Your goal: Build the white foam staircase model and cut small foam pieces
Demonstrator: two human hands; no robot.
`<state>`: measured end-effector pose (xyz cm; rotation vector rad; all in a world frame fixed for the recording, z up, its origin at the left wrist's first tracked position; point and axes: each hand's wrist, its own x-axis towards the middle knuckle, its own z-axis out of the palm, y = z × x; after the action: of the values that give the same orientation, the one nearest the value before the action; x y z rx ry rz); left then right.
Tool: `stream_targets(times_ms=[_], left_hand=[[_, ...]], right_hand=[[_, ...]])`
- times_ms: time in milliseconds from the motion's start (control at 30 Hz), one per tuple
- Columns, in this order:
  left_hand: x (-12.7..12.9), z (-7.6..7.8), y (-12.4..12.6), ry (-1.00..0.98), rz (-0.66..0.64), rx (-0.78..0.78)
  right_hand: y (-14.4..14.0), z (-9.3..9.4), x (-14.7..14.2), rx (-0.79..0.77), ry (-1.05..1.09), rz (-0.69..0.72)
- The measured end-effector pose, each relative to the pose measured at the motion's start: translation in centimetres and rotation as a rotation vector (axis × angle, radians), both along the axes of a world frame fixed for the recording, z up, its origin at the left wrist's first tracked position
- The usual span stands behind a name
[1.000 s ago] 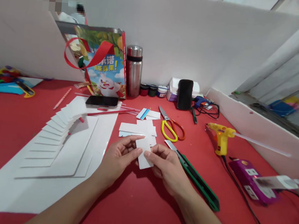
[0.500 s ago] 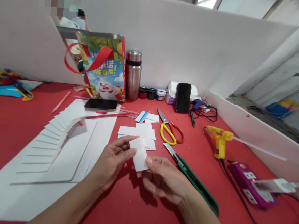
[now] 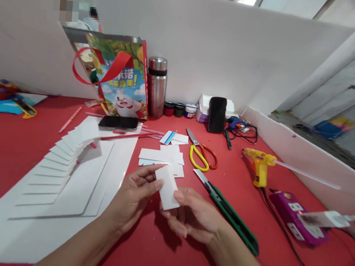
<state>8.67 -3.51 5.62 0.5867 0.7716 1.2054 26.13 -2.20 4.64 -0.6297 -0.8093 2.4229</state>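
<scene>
Between both hands I hold a small white rectangular card piece (image 3: 166, 188), tilted above the red tabletop. My left hand (image 3: 139, 195) pinches its upper left side, thumb on the face. At the lower right corner my right hand (image 3: 193, 213) grips it between thumb and fingers. Just beyond lie several white cut pieces (image 3: 151, 154). A green utility knife (image 3: 232, 218), blade out, rests to the right of my right hand. Scissors (image 3: 199, 152) with yellow and orange handles lie open behind it.
On the left, a fan of white cards (image 3: 50, 172) curves over white boards (image 3: 96, 180). A yellow glue gun (image 3: 260, 165) and a purple power strip (image 3: 297, 218) are on the right. A steel flask (image 3: 156, 91), a gift bag (image 3: 123, 84) and a phone (image 3: 119, 122) stand or lie behind.
The card piece has turned slightly in my fingers, showing more of its face, and sits a little lower and to the right. Both hands keep hold of it.
</scene>
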Motion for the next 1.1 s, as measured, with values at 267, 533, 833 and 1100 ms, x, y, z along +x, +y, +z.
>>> stream_targets(times_ms=[267,533,833,1100], left_hand=[[0.3,0.9,-0.1,-0.011,0.073,-0.06],[-0.6,0.7,0.4,0.137,0.194,-0.046],[-1.3,0.5,0.5,0.474,0.265,0.026],[-0.5,0.3,0.1,0.569,0.137,0.095]], right_hand=[[0.1,0.2,0.2,-0.065,0.004,0.02],[0.6,0.7,-0.2,-0.146,-0.087,0.075],[-0.1,1.1,-0.9,0.271,-0.41,-0.248],[0.1,1.2,-0.9,0.313,-0.483,-0.422]])
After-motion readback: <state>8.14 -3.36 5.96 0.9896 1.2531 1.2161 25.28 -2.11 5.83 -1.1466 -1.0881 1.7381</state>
